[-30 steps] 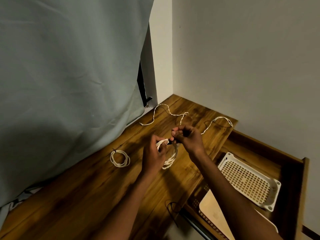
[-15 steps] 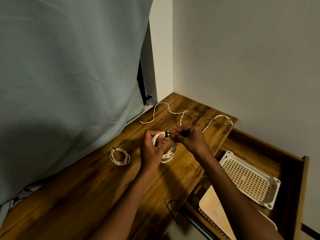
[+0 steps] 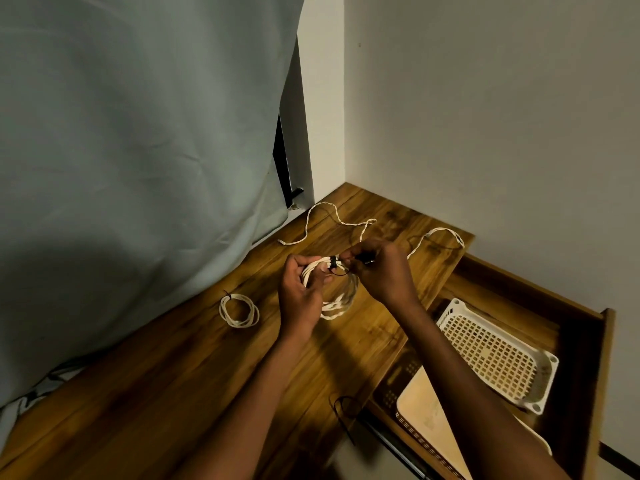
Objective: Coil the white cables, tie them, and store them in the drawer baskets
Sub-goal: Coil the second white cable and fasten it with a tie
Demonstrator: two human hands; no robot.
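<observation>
The left hand point(image 3: 299, 292) held a coil of white cable point(image 3: 337, 299) up over the wooden desk point(image 3: 166, 393). Its fingers were curled round the top of the coil. A thin black tie point(image 3: 334, 265) was wrapped round the coil at the top. The right hand point(image 3: 382, 268) pinched the end of that tie with its fingertips, just beside the left hand. Both hands covered part of the coil, so only its top and its lower loops showed.

A second white coil point(image 3: 239, 310) lay flat on the desk, to the left of the hands. It had a small dark tie on it already. Behind the hands, a loose white cable point(image 3: 322, 223) lay in wavy bends on the desk. Another loose white cable point(image 3: 440, 237) curved near the far right edge of the desk.

To the right, a wooden drawer point(image 3: 585, 341) stood open. A white basket with small holes point(image 3: 498, 355) sat inside it. Another basket point(image 3: 426, 410) sat nearer, partly hidden by the right arm. A thin black tie point(image 3: 344, 415) hung at the front edge of the desk.

A big grey-blue curtain point(image 3: 138, 168) hung on the left and touched the desk. A plain wall point(image 3: 485, 116) stood behind.
</observation>
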